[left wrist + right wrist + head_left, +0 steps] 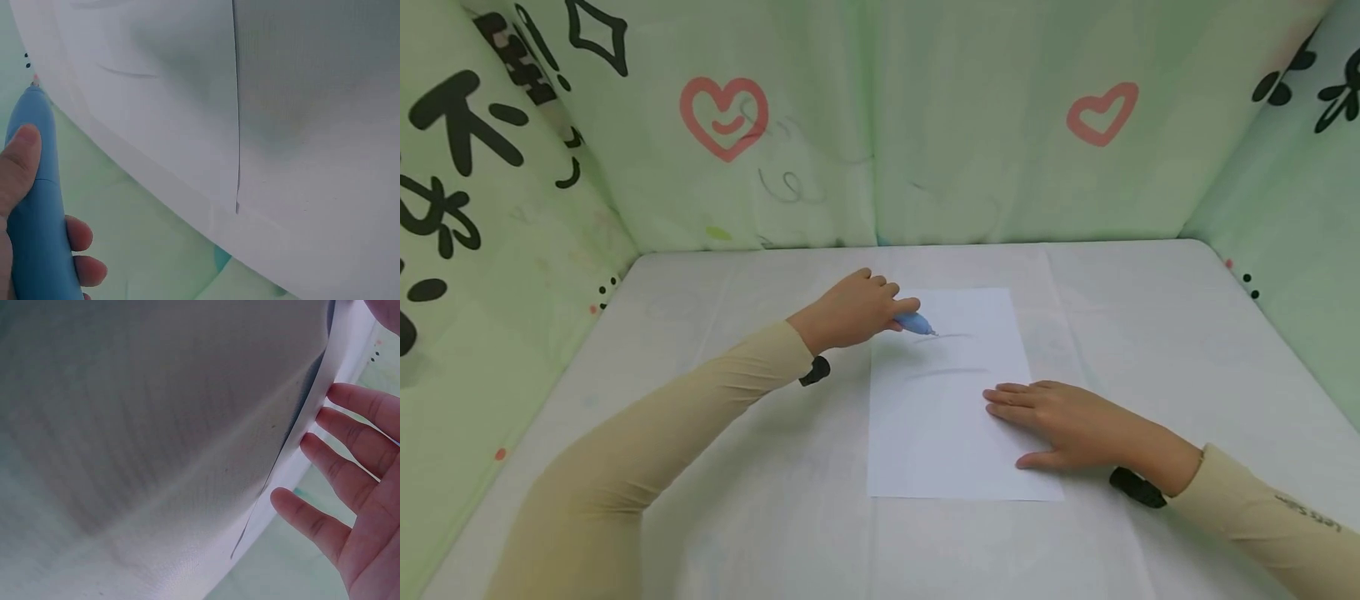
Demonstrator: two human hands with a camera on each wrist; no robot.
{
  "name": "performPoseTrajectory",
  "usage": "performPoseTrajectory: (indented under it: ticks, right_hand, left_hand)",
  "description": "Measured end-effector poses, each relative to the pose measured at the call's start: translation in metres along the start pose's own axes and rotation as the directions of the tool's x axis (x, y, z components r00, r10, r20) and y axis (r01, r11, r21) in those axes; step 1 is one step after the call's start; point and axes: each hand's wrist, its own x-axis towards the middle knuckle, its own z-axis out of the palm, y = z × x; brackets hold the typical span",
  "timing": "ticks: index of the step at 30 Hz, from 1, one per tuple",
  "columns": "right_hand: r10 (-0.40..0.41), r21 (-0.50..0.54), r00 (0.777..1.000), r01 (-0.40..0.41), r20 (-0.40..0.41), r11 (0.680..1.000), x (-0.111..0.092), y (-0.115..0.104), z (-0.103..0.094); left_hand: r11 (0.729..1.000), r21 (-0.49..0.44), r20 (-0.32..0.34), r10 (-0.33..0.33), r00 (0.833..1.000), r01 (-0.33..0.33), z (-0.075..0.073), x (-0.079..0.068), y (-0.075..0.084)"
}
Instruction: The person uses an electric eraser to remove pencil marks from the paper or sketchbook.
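Note:
My left hand (856,310) grips a thick, light-blue pen-shaped tool (914,323) with a narrow tip. In the left wrist view, the thumb lies along the blue barrel (39,212) and fingertips curl round its other side. The tip is over the upper part of a white paper sheet (947,450), close to a thin grey curved line; whether it touches cannot be told. A second faint line lies lower on the sheet. My right hand (1067,425) rests on the sheet's right edge with fingers spread and straight, holding nothing.
The sheet lies on a table with a creased white cloth (760,517). Green curtains (925,125) with hearts and black markings stand behind and at both sides. A black wrist device (815,372) sits under the left wrist, another (1138,487) under the right.

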Motion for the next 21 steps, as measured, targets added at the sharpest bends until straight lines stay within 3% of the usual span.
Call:
performPoseTrajectory:
  ticks: [6, 11, 21]
  right_hand:
    - [0.000, 0.005, 1.000, 0.000, -0.005, 1.000, 0.000, -0.001, -0.001]
    - [-0.007, 0.009, 1.000, 0.007, -0.001, 1.000, 0.000, 0.000, 0.000]
    - [-0.019, 0.025, 1.000, 0.019, -0.015, 0.999, 0.000, 0.000, -0.003]
  left_hand:
    - [0.999, 0.040, 0.016, 0.014, 1.000, -0.014, 0.000, 0.008, 0.002]
    - [0.999, 0.051, 0.029, -0.015, 0.999, 0.014, 0.000, 0.013, 0.005]
    - [0.996, -0.031, 0.102, -0.079, 0.992, 0.082, 0.008, 0.007, 0.005]
